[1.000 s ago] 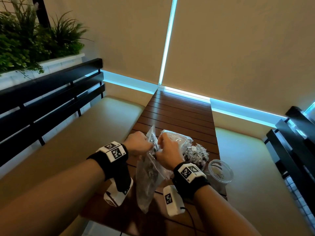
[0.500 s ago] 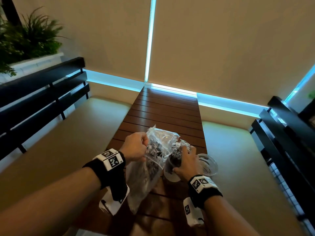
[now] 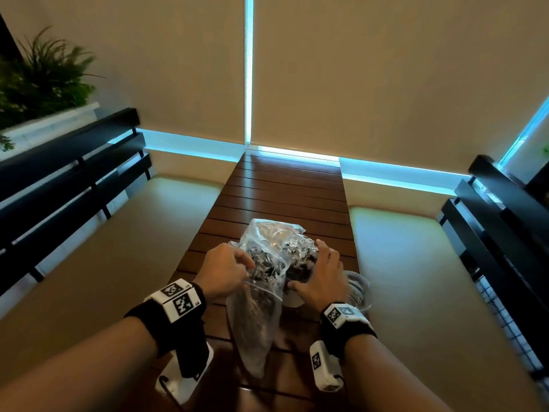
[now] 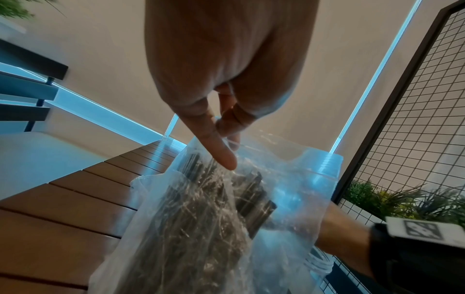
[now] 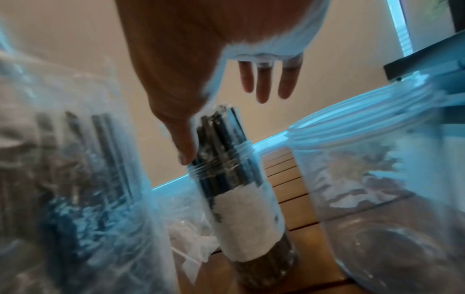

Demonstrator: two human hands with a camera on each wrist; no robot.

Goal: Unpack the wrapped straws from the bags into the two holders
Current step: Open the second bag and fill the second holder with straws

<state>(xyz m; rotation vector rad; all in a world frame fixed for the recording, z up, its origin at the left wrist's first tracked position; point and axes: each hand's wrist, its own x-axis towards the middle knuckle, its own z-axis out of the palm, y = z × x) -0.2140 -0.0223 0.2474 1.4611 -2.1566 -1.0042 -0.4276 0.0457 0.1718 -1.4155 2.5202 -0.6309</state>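
— What is the room like?

— Beige roller blinds (image 3: 371, 69) cover the far wall, with cold blue light leaking through the narrow gap (image 3: 249, 69) between them and along their lower edge.

— And the furniture?

— A slatted brown wooden table (image 3: 285, 185) runs toward the blinds. Cream cushioned benches (image 3: 124, 233) flank it on both sides, each backed by black horizontal slats (image 3: 68, 171).

— Any greenery?

— Leafy plants (image 3: 44, 81) in a white planter, upper left. The left wrist view shows a black wire grid panel (image 4: 415, 119) with more plants below it.

clear bag (image 3: 258, 316), black straws (image 4: 191, 214), white-labelled holder (image 5: 241, 208), brown slatted table (image 3: 285, 188)
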